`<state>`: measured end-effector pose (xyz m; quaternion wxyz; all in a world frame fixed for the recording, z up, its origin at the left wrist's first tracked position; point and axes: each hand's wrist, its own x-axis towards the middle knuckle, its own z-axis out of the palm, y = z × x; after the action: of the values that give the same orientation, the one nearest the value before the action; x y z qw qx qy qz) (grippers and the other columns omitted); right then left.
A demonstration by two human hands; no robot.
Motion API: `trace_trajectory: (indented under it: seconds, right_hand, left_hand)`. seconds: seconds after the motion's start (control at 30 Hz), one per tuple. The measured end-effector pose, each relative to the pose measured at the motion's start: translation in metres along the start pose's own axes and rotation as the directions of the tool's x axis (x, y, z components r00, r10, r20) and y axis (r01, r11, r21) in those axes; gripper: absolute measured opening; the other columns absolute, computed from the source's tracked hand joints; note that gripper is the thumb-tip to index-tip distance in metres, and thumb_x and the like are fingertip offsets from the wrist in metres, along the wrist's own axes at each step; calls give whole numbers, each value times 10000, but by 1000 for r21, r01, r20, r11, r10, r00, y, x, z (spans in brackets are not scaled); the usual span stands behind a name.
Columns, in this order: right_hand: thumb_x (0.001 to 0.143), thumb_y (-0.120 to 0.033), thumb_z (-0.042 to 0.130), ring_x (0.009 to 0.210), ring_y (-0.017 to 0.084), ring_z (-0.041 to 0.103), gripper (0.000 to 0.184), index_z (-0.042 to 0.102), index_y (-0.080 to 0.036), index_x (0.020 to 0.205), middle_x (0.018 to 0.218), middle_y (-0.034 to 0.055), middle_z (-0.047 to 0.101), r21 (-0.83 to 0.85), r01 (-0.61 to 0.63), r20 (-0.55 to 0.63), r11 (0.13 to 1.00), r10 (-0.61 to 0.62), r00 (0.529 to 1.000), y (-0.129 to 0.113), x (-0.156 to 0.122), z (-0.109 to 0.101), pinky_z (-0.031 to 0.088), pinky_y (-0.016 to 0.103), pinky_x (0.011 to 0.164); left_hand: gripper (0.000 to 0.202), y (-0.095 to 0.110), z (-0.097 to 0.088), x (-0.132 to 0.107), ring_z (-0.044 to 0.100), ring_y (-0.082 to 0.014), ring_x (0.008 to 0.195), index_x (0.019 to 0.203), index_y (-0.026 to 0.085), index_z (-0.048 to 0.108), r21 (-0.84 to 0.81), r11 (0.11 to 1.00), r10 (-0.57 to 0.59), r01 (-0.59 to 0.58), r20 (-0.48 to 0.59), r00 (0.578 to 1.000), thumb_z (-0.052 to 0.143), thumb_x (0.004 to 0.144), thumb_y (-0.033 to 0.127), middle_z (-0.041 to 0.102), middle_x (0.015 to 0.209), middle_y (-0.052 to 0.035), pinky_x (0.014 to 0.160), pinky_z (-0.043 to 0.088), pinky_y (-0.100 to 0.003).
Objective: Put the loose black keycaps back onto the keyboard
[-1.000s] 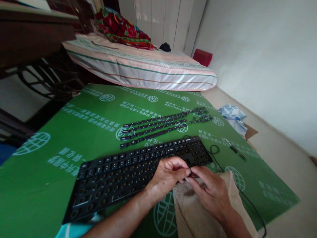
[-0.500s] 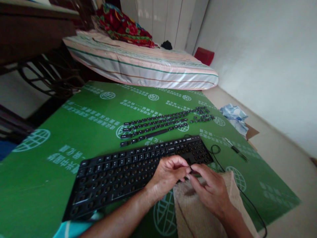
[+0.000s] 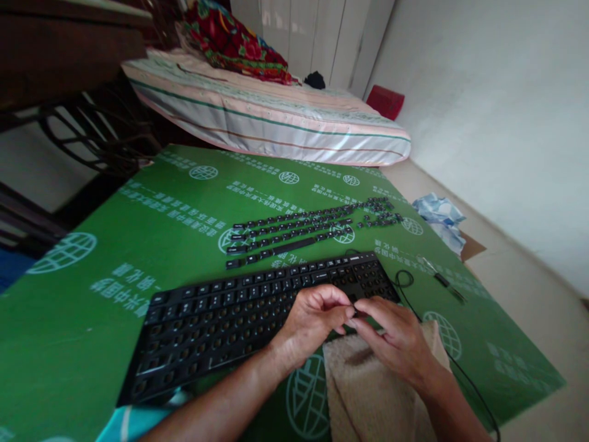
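A black keyboard [image 3: 221,316] with most keycaps taken off lies on the green printed mat [image 3: 138,245]. My left hand [image 3: 313,322] and my right hand [image 3: 398,341] meet at the keyboard's near right edge, fingertips pinched together on something small that I cannot make out. Both hands hover over a beige towel [image 3: 372,393] spread in front of me. Several loose black keycaps [image 3: 299,230] lie in rows on the mat beyond the keyboard.
The keyboard's black cable [image 3: 405,279] loops off to the right. A small tool [image 3: 444,281] lies on the mat's right side. A mattress [image 3: 276,123] lies on the floor beyond, crumpled blue-white plastic [image 3: 437,212] on the floor at right, dark furniture [image 3: 69,73] at left.
The view has shifted slightly. Both hands stay pinched together at the keyboard's right edge, with only small finger movements.
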<state>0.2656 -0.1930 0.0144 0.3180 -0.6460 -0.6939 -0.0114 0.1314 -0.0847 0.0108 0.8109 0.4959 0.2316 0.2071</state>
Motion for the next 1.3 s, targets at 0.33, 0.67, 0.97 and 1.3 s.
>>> trace_trajectory:
  seconds: [0.33, 0.67, 0.97, 1.3]
  right_hand:
    - [911, -209, 508, 591, 126, 585, 87, 583, -172, 887, 671, 13, 622, -4, 58, 14, 998, -58, 998, 2, 6, -5, 437, 240, 572]
    - [897, -209, 533, 572, 123, 557, 91, 587, -168, 837, 646, 9, 596, 0, 70, 74, 998, -70, 995, 4, 12, -9, 411, 236, 564]
    - [878, -213, 554, 541, 108, 562, 65, 601, -174, 856, 628, -4, 608, 2, 82, 68, 997, -82, 994, 23, 13, -9, 418, 223, 544]
    - [890, -300, 548, 576, 134, 648, 165, 669, -188, 901, 711, 24, 706, -132, 57, 92, 990, -45, 995, 78, 40, 0, 468, 220, 562]
  left_hand:
    - [173, -5, -1, 1, 531, -61, 512, 699, 122, 652, -9, 1000, -7, 6, -9, 1000, 736, 651, 266, 624, 624, 17, 519, 442, -178]
    - [147, -3, -2, 2, 545, -62, 531, 715, 118, 652, -31, 999, -11, 11, 0, 1000, 727, 673, 237, 645, 640, 8, 523, 451, -169]
    - [141, -8, 3, 5, 600, -115, 620, 767, 124, 624, 34, 999, -32, 34, -65, 997, 664, 694, 238, 644, 663, -9, 549, 476, -205]
    - [118, -19, 7, -4, 463, -76, 557, 708, 142, 621, 497, 840, 233, -216, 29, 972, 526, 777, 138, 542, 608, 27, 523, 341, -178]
